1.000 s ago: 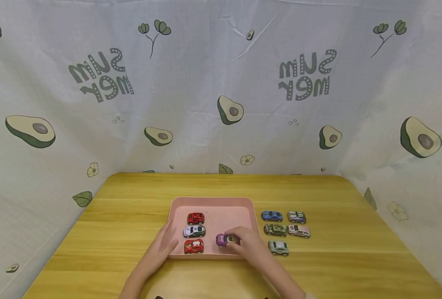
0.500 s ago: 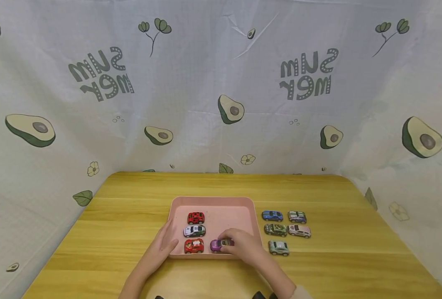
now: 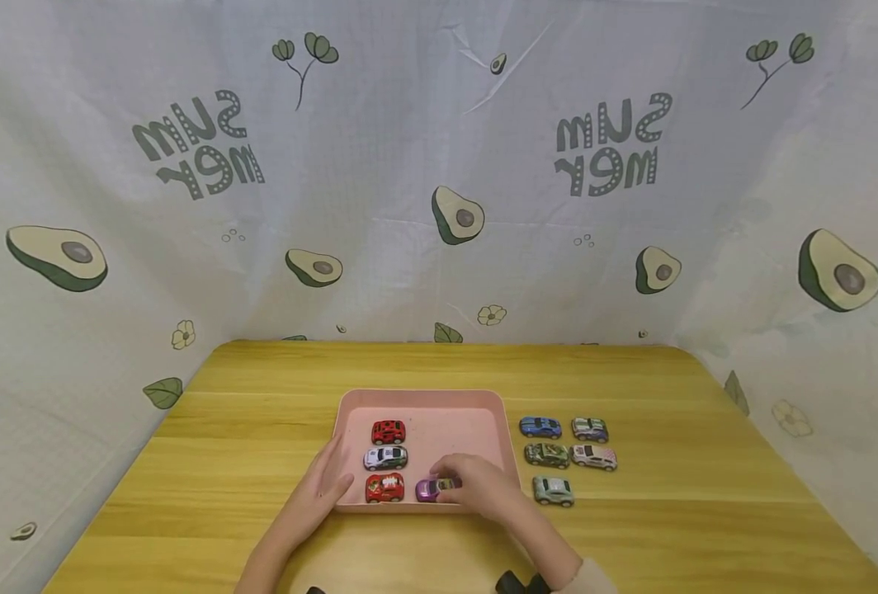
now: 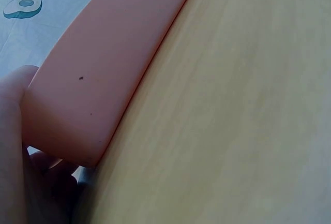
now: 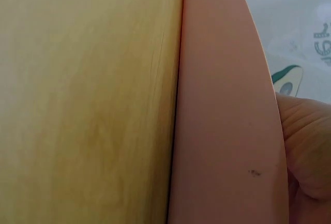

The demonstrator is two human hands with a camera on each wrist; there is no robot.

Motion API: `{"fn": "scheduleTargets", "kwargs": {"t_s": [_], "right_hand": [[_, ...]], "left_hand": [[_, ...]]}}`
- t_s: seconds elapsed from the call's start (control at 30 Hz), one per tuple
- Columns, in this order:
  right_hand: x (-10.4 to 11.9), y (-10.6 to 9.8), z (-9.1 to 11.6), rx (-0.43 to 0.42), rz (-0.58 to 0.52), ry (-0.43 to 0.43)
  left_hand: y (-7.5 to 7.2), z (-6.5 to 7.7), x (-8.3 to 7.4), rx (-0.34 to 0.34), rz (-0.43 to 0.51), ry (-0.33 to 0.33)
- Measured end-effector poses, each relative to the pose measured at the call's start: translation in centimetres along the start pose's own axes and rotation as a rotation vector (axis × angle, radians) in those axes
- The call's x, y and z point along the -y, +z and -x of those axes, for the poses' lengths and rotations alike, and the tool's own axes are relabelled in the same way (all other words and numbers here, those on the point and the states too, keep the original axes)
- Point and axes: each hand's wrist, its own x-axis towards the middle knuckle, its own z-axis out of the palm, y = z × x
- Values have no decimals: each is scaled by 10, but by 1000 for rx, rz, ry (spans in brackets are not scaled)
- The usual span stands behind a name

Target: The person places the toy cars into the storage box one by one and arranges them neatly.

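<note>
In the head view a shallow pink tray (image 3: 427, 399) lies on the table. Down its left half stand three toy cars: a red one with black spots (image 3: 389, 431), a white and dark green one (image 3: 385, 458) and a red one with white marks (image 3: 384, 487). My right hand (image 3: 479, 485) pinches a purple toy car (image 3: 427, 490) beside the lower red car, hiding its right end. My left hand (image 3: 316, 485) holds the tray's front left corner, thumb over the rim and fingers along the outside. In the left wrist view those fingers (image 4: 54, 169) curl by the pink wall.
Right of the tray are several more toy cars: a blue one (image 3: 540, 426), a camouflage one (image 3: 546, 454), a grey-green one (image 3: 554, 491), a white and purple one (image 3: 590, 429) and a pink-white one (image 3: 593, 457). An avocado-print cloth (image 3: 409, 124) hangs around the wooden table (image 3: 186, 495).
My right hand has shifted the purple car left and slightly towards the tray's front, close to the lower red car. In the last half second it barely moves. My left hand stays put.
</note>
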Motion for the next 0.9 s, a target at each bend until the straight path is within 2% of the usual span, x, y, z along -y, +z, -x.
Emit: {"fn": "scheduleTargets", "kwargs": {"t_s": [0.33,0.57,0.9], "right_hand": [[-5,-6,3,22,-71,4],[-10,-12,10,-40,-133,-37],[-15,-19,24,-178,-124,-3]], "left_hand": [[-1,1,0,-3,19,30],[-1,2,-1,1,14,27],[-1,1,0,-2,15,27]]}}
